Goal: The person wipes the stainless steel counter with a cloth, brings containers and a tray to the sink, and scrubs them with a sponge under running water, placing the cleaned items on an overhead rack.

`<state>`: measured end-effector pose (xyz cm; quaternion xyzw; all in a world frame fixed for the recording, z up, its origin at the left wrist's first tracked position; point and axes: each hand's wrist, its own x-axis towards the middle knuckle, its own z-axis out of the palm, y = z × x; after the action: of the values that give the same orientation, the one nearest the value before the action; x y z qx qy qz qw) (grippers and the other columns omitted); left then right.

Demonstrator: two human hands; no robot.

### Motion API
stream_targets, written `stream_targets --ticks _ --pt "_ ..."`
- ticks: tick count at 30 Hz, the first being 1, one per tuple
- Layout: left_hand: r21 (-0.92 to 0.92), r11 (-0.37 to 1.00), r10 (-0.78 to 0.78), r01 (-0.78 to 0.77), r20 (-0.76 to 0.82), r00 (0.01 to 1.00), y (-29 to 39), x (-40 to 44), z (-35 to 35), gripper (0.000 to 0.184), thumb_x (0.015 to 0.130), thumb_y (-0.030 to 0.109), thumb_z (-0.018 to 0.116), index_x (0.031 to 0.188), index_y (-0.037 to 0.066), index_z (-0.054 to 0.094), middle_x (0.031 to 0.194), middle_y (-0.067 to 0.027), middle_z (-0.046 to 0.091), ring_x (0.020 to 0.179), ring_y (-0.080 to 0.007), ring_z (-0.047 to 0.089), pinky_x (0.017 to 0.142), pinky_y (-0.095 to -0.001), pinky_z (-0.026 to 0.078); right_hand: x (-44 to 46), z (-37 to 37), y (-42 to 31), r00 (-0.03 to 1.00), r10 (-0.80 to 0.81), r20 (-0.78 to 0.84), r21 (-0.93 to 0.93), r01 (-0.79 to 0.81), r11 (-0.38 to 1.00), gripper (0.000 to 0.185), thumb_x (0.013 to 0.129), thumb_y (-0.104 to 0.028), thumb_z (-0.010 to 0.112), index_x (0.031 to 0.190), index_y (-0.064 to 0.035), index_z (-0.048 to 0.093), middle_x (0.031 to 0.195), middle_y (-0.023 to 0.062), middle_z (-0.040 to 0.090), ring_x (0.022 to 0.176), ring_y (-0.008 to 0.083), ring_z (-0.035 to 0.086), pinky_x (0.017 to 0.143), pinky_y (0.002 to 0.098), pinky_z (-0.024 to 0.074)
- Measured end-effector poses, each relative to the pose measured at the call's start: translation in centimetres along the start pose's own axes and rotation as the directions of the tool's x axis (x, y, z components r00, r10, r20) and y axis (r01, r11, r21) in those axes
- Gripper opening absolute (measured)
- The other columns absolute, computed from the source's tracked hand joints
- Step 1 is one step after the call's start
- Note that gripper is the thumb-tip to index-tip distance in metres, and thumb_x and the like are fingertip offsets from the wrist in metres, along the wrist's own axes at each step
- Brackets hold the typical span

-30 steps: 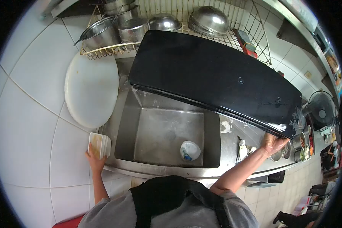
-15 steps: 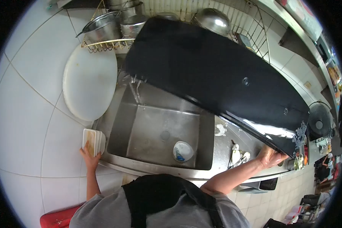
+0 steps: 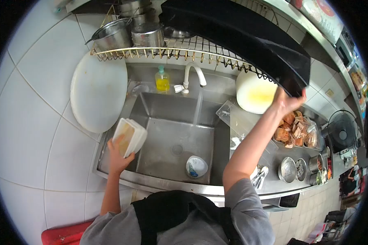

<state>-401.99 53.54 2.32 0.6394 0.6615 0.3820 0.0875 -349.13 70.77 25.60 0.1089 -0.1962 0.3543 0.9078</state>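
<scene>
My right hand (image 3: 289,101) is raised at the right and grips the near end of a large black tray (image 3: 241,38). The tray leans on or just over the wire dish rack (image 3: 173,52); its exact contact cannot be made out. At the left, my left hand (image 3: 119,157) is closed around a stack of white rectangular containers (image 3: 131,132), tilted over the sink's left edge. Below them is the steel sink (image 3: 161,136), where a white bowl (image 3: 197,166) with a blue pattern sits. Water runs from the white faucet (image 3: 196,73).
Steel pots (image 3: 147,36) fill the rack's left side. A white oval board (image 3: 99,94) leans on the wall. Behind the sink stands a yellow soap bottle (image 3: 162,81). To the right are a round board (image 3: 255,94), brown food chunks (image 3: 292,130), steel bowls (image 3: 287,169) and spoons (image 3: 261,177).
The black tray has moved up and back from over the sink to the rack, uncovering the faucet and right counter. My left hand has brought the containers right, toward the sink.
</scene>
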Motion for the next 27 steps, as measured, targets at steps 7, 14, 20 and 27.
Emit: stream_targets --ticks 7,14,20,27 --pt "-0.139 0.972 0.216 -0.191 0.197 0.956 5.6 4.9 5.5 0.079 0.060 0.016 0.075 0.132 0.013 0.044 0.125 -0.0238 0.033 0.118 -0.0441 0.040 0.101 -0.0461 0.038 5.8 3.2 9.2 0.980 0.198 -0.034 -0.131 -0.201 0.971 0.035 0.081 -0.022 0.052 0.108 -0.0016 0.059 0.114 0.0153 0.062 0.110 0.0321 0.057 0.103 0.0497 0.0390" --pt "-0.184 0.953 0.288 -0.239 0.323 0.901 7.1 9.6 14.6 0.072 0.060 0.019 0.076 0.126 0.009 0.051 0.122 -0.0233 0.034 0.116 -0.0458 0.042 0.101 -0.0464 0.039 13.8 2.2 12.4 0.916 0.343 -0.211 -0.491 -0.402 0.773 0.026 0.092 -0.028 0.048 0.100 -0.0072 0.061 0.100 0.0094 0.066 0.093 0.0259 0.063 0.086 0.0444 0.0518" --pt "-0.178 0.964 0.250 -0.196 0.366 0.896 8.9 14.3 22.2 0.074 0.056 0.028 0.076 0.123 0.002 0.056 0.121 -0.0224 0.035 0.113 -0.0438 0.045 0.097 -0.0451 0.043 16.5 -2.6 10.8 0.887 0.349 -0.303 -0.897 -0.389 0.209 0.032 0.093 -0.040 0.052 0.099 -0.0106 0.061 0.089 0.0065 0.065 0.071 0.0194 0.061 0.065 0.0308 0.0511" --pt "-0.130 0.978 0.202 -0.165 0.377 0.904 10.8 17.0 27.3 0.076 0.056 0.029 0.075 0.121 -0.006 0.055 0.117 -0.0198 0.038 0.107 -0.0394 0.047 0.097 -0.0420 0.043 7.4 -0.8 7.6 0.914 0.122 0.388 -0.851 0.406 -0.334 0.059 0.083 -0.031 0.063 0.126 0.0060 0.048 0.120 0.0290 0.053 0.118 0.0385 0.048 0.100 0.0384 0.0376"
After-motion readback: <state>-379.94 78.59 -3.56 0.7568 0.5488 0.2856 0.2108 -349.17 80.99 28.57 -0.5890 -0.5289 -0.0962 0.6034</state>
